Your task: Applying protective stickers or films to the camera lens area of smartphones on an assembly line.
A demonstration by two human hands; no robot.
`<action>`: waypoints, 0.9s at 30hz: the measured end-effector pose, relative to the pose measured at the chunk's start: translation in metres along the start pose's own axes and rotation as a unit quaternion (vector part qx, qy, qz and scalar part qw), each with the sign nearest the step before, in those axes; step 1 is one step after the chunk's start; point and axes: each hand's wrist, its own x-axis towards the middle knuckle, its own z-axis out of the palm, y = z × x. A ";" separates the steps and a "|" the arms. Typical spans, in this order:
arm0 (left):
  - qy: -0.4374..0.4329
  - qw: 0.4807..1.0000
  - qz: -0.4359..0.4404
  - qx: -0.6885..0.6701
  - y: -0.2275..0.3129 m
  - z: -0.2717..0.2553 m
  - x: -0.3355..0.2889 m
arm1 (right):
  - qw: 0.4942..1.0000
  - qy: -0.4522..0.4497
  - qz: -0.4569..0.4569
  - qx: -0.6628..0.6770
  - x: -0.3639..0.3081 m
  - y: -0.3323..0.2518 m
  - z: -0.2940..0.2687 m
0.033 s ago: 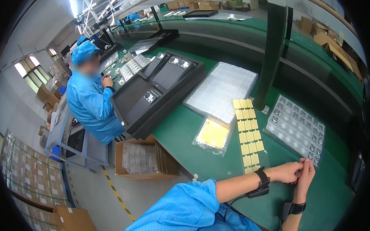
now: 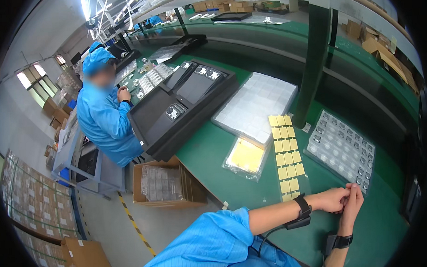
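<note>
My left hand and my right hand meet over the green bench, fingers bent and touching. Both look closed, and whatever they pinch is too small or hidden to make out. Just beyond my fingertips lies a clear plastic tray with rows of round pockets. Small dark-and-silver round parts sit in the pockets along its far and right sides, while those toward the near left look bare. Left of my hands, a sheet of square yellow stickers runs away from me, its near end partly behind my left wrist.
A stack of white compartment trays and a bag of yellow sheets lie further left. Past them is a big black tray with dark panels. A green post rises behind. A co-worker in blue sits left, near an open carton.
</note>
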 end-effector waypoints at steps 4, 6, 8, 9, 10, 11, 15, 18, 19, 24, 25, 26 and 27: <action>-0.011 0.999 -0.023 -0.045 0.008 -0.003 -0.003 | 1.000 0.001 0.007 0.008 -0.002 -0.003 0.003; -0.024 0.997 -0.033 -0.060 0.011 -0.004 -0.003 | 1.000 0.008 0.007 0.011 -0.002 -0.003 0.002; -0.027 0.998 -0.031 -0.052 0.010 -0.001 0.000 | 0.999 0.000 0.014 0.044 0.000 0.002 -0.004; -0.029 0.998 -0.031 -0.052 0.009 -0.001 0.000 | 0.999 0.002 0.013 0.044 0.001 0.005 -0.003; -0.029 0.997 -0.023 -0.061 0.008 -0.001 0.000 | 0.998 0.017 0.001 0.057 0.002 0.008 -0.002; -0.029 0.997 -0.015 -0.069 0.007 -0.001 0.000 | 0.997 0.033 -0.011 0.069 0.003 0.009 -0.002; -0.027 0.996 -0.014 -0.078 0.004 -0.001 0.000 | 0.996 0.046 -0.009 0.078 0.000 0.004 0.002; -0.029 0.997 -0.004 -0.076 0.007 -0.002 -0.001 | 0.996 0.060 -0.018 0.060 -0.003 -0.001 0.003; -0.034 0.997 -0.007 -0.073 0.009 -0.002 -0.002 | 0.996 0.052 -0.016 0.072 -0.003 -0.001 0.002; -0.047 0.989 -0.026 -0.134 0.011 -0.005 -0.003 | 0.996 0.057 -0.015 0.069 -0.003 -0.001 0.003; -0.044 0.990 -0.022 -0.135 0.012 -0.005 -0.004 | 0.996 0.045 -0.010 0.074 -0.002 -0.001 0.002; -0.041 0.990 -0.019 -0.136 0.013 -0.005 -0.004 | 0.996 0.034 -0.005 0.079 -0.002 -0.001 0.002; -0.041 0.990 -0.019 -0.136 0.014 -0.005 -0.004 | 0.996 0.034 -0.005 0.079 -0.002 -0.001 0.002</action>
